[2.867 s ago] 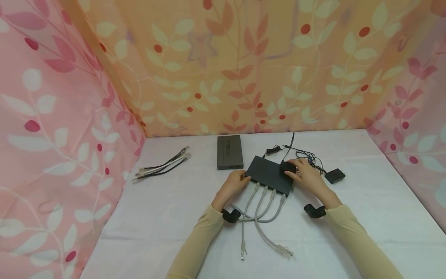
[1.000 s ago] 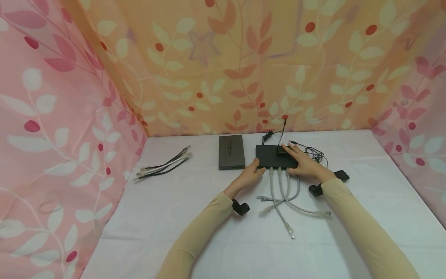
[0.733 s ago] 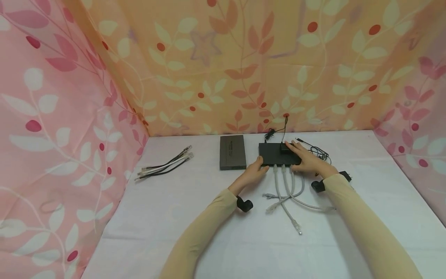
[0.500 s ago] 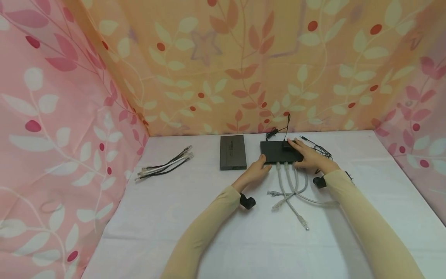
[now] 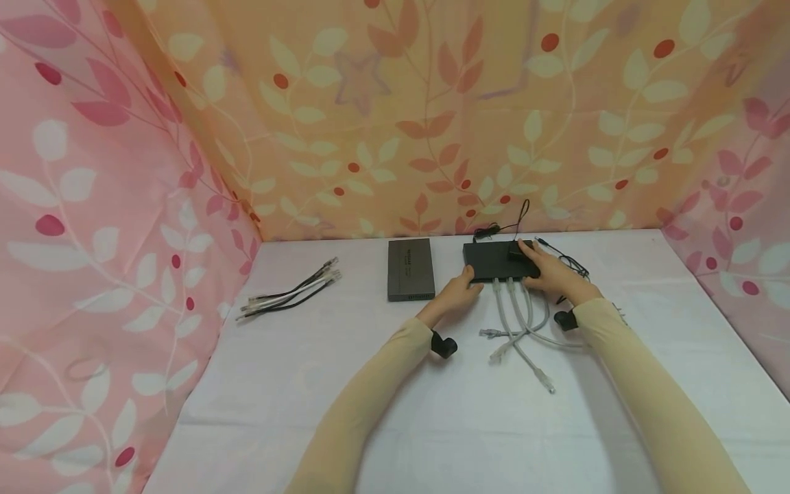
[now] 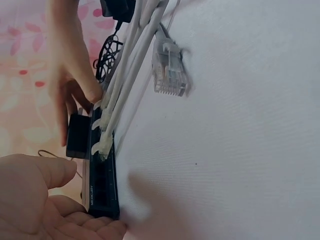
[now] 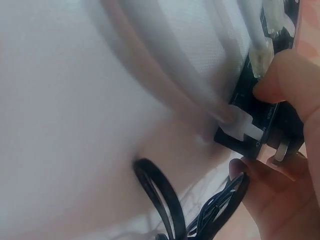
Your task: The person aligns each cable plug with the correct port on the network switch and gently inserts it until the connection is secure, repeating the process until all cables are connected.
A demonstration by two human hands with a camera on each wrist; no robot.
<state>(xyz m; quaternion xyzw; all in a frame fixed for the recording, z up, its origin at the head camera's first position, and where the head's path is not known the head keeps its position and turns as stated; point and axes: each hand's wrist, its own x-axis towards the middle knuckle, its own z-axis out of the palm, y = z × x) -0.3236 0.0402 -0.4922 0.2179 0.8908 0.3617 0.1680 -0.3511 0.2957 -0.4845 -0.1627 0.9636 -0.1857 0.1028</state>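
A black network switch (image 5: 484,259) lies near the back of the white table, its ports facing the person. Several grey network cables (image 5: 527,322) are plugged into it and trail forward. On top, at its right part, sits a black power adapter (image 6: 78,136) with metal prongs (image 7: 281,151). The left hand (image 5: 453,295) holds the switch's left end, thumb above and fingers curled at the end face. At the right end, the right hand (image 5: 555,276) grips switch and adapter together, its thumb (image 7: 280,80) on the port edge beside the plugs.
Left of the switch lies a grey box-shaped device (image 5: 411,269). Farther left is a bundle of short black and white network cables (image 5: 290,291). Coiled black wire (image 5: 572,264) lies behind the right hand; another adapter (image 6: 116,7) is partly hidden. A floral curtain (image 5: 370,137) closes the back.
Both hands have slid the switch back and to the right, turning it from slanted to square with the table's back edge. The adapter and grey cables moved with it.
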